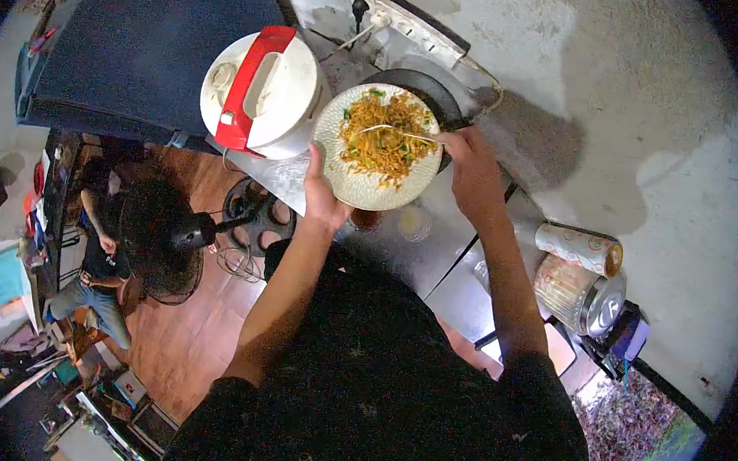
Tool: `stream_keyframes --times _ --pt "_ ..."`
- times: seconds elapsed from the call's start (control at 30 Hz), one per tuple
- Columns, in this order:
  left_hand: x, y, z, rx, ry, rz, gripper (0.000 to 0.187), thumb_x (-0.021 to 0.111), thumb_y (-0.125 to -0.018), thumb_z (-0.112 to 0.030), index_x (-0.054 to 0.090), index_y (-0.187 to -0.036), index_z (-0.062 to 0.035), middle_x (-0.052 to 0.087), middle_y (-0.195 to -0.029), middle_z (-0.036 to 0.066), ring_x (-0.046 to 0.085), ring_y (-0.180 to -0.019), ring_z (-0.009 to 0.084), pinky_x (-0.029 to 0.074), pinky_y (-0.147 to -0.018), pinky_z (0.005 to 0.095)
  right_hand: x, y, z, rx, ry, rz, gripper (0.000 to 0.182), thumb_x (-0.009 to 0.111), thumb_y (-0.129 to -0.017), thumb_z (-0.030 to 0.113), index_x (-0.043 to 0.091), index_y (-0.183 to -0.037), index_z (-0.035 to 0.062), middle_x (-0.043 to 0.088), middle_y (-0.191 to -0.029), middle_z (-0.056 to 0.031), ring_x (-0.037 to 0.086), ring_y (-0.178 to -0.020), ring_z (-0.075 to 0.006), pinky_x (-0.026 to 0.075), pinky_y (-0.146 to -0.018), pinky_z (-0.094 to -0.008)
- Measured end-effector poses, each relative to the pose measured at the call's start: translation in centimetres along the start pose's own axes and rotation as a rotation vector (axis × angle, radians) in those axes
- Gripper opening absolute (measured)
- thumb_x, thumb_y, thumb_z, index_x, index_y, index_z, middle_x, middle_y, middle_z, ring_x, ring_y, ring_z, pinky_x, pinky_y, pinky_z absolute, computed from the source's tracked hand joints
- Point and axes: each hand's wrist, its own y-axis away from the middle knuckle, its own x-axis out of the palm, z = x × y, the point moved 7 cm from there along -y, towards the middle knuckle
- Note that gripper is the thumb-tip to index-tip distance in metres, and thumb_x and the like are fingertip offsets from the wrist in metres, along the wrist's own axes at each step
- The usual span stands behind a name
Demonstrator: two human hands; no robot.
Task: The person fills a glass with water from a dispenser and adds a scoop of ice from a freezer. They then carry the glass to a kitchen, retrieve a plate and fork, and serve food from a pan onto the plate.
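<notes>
My left hand (323,199) grips the near left edge of a pale, textured plate (362,192), thumb up along its rim. Fried noodles (373,157) with green bits are heaped on it. A metal fork (401,132) is pinched in my right hand (476,171), its tines in the noodles. Partly hidden behind the plate is a dark round pan (450,107). Just left of the plate stands a white, round lidded appliance (297,95), like a rice cooker, with a red handle (250,91).
A power strip (411,27) with plugs lies by the wall. Small dishes (414,224) sit on the metal counter below the plate. To the right are a patterned roll (577,249) and a lidded jar (565,291). At left, a black fan (160,236) and a seated person (104,275).
</notes>
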Motion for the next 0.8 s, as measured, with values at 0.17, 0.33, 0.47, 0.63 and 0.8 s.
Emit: stream_keyframes --times 0.17,0.33,0.47,0.63,0.8 --pt "0.3 0.3 -0.3 0.024 -0.014 0.049 0.075 0.038 -0.103 -0.061 0.035 -0.153 -0.0052 0.046 -0.151 0.015 0.047 -0.138 0.0348 0.040 -0.115 0.0507 -0.4 2.0 0.0 -0.103 -0.010 -0.180 0.026 0.056 -0.087 0.000 0.068 -0.109 0.0053 0.063 -0.105 -0.0190 0.061 -0.100 -0.0378 0.049 -0.087 -0.0455" --pt "0.4 0.2 -0.7 0.039 -0.022 0.070 0.075 0.038 -0.103 -0.061 0.035 -0.153 -0.0046 0.046 -0.152 0.016 0.047 -0.138 0.0345 0.040 -0.115 0.0502 -1.1 2.9 0.3 0.000 0.019 -0.237 0.021 0.057 -0.088 0.000 0.067 -0.106 0.0025 0.062 -0.105 -0.0186 0.060 -0.102 -0.0378 0.048 -0.088 -0.0460" --pt "0.2 0.9 -0.5 0.050 0.010 0.089 0.075 0.036 -0.103 -0.061 0.035 -0.153 -0.0049 0.045 -0.152 0.015 0.047 -0.138 0.0344 0.039 -0.115 0.0500 0.9 4.1 0.0 0.114 0.078 -0.026 0.020 0.056 -0.089 0.000 0.068 -0.105 0.0035 0.062 -0.109 -0.0182 0.059 -0.103 -0.0378 0.048 -0.089 -0.0460" --pt "0.1 1.2 -0.8 0.103 -0.025 0.090 0.075 0.036 -0.103 -0.061 0.034 -0.153 -0.0057 0.044 -0.153 0.014 0.046 -0.139 0.0344 0.039 -0.115 0.0501 -0.7 5.3 2.3 0.006 0.158 -0.156 0.023 0.055 -0.086 0.002 0.068 -0.105 0.0050 0.062 -0.109 -0.0170 0.059 -0.103 -0.0380 0.048 -0.088 -0.0483" --pt "0.0 2.0 -0.8 0.085 -0.046 0.074 0.076 0.036 -0.103 -0.062 0.033 -0.154 -0.0056 0.043 -0.153 0.015 0.045 -0.139 0.0349 0.038 -0.115 0.0507 -1.9 5.1 3.3 0.025 0.120 -0.117 0.030 0.056 -0.083 -0.003 0.067 -0.110 0.0040 0.060 -0.105 -0.0185 0.059 -0.106 -0.0398 0.048 -0.093 -0.0473"
